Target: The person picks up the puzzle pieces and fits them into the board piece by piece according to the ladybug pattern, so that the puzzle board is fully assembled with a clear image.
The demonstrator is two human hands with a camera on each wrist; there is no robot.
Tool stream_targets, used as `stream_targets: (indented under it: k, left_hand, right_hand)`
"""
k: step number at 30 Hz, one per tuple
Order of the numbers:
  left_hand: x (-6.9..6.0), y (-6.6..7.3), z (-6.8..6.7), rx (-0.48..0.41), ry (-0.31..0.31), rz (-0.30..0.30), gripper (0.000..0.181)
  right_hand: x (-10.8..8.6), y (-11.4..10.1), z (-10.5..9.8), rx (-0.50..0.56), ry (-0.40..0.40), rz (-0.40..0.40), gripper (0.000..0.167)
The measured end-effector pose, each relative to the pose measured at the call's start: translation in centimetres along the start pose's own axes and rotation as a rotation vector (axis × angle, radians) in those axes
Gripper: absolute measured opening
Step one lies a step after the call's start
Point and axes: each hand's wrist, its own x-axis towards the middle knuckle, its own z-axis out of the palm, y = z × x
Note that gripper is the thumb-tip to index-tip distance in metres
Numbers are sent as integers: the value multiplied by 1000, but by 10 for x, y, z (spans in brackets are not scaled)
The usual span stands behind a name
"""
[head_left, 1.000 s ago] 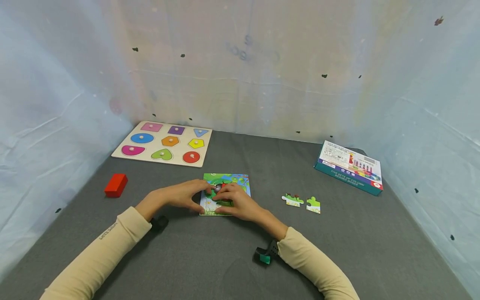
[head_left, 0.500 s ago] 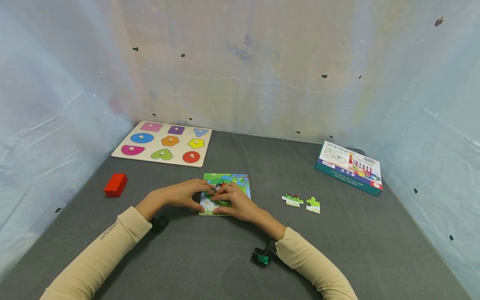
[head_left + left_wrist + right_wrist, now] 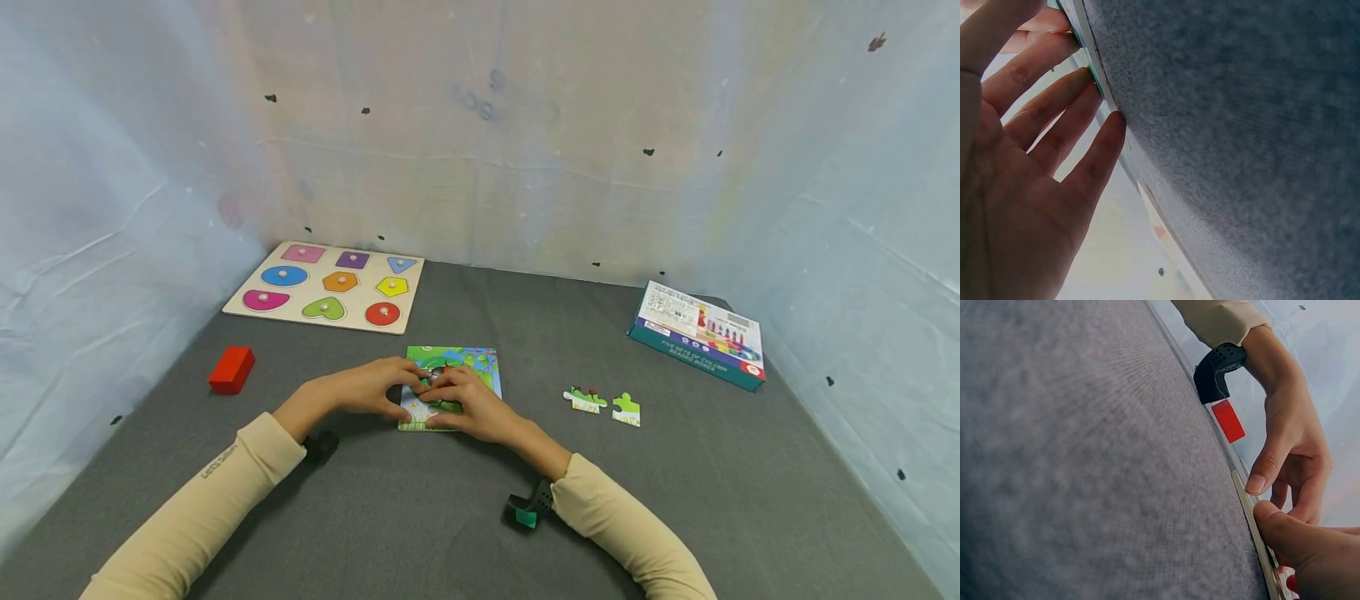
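A square jigsaw puzzle [image 3: 482, 358] with a green garden picture and a red-and-black beetle lies flat on the grey tabletop. My left hand [image 3: 369, 387] rests at its left side, fingertips on the picture and thumb by the lower left corner. In the left wrist view several fingers [image 3: 1054, 115] stretch to the puzzle's edge. My right hand [image 3: 477, 406] bends over the middle and lower part, thumb and fingers apart and touching the picture. Whether it pinches a piece there is hidden. Two loose puzzle pieces [image 3: 586, 401] lie side by side to the right.
A wooden shape board [image 3: 352, 302] with knobbed coloured shapes lies at the back left. Near it sits a red block [image 3: 232, 370]. A teal and white box [image 3: 699, 333] lies at the back right. Plastic sheeting [image 3: 480, 150] walls the table's back and sides.
My right hand has shifted very slightly left over the puzzle. The left hand stays almost still, and the loose pieces have not moved.
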Motion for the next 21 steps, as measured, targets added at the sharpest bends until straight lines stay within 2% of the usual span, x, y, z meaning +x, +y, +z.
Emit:
stream_targets:
  k: [5,12,21]
  left_hand:
    - [3,1,0,29,11,19,41]
    - [5,1,1,30,4,3,39]
    - [4,0,1,42,11,32,35]
  right_hand:
    - [-1,1,0,-18,4,-11,36]
    - [-2,0,-1,-23,-13,-10,37]
    - [0,0,-1,-132,-35,-82,34]
